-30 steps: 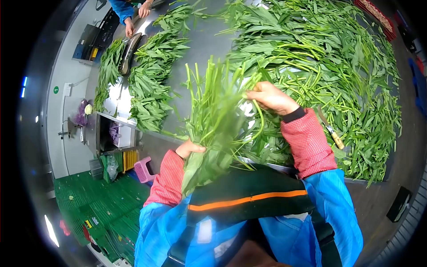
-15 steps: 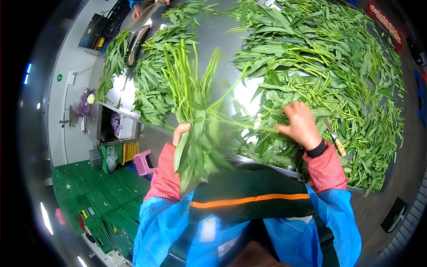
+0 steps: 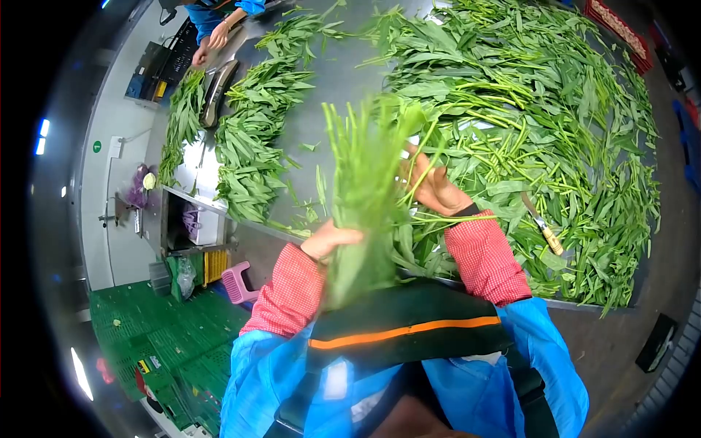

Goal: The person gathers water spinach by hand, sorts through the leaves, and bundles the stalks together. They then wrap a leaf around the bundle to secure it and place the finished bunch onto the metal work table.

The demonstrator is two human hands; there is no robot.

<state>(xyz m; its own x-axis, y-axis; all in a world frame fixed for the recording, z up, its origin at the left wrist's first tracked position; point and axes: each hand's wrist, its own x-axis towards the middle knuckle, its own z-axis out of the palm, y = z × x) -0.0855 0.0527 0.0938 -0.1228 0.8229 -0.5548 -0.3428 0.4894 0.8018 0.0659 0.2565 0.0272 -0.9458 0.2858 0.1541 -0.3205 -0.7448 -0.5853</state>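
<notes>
A bunch of leafy green stems [image 3: 365, 182] stands upright in front of my chest, blurred by motion. My left hand [image 3: 332, 239] is wrapped round its lower, leafy part. On the bunch's right side is my right hand [image 3: 432, 182], palm towards the stems and fingers apart; its fingertips are partly hidden behind the greens. Loose greens [image 3: 511, 95] cover the right side of the metal table [image 3: 350, 66]. A knife with a light handle [image 3: 549, 235] lies on them, right of my right hand.
A row of greens [image 3: 252, 139] runs along the table's left part, beside a dark device [image 3: 216, 95]. A co-worker's hands [image 3: 215, 40] are at the top left. Green crates [image 3: 161, 321] and a pink stool [image 3: 237, 283] stand lower left; a red crate [image 3: 621, 33] is top right.
The bunch and my left hand have moved right. My right hand has moved left, from the loose greens to the bunch. The co-worker's hands and arms show more.
</notes>
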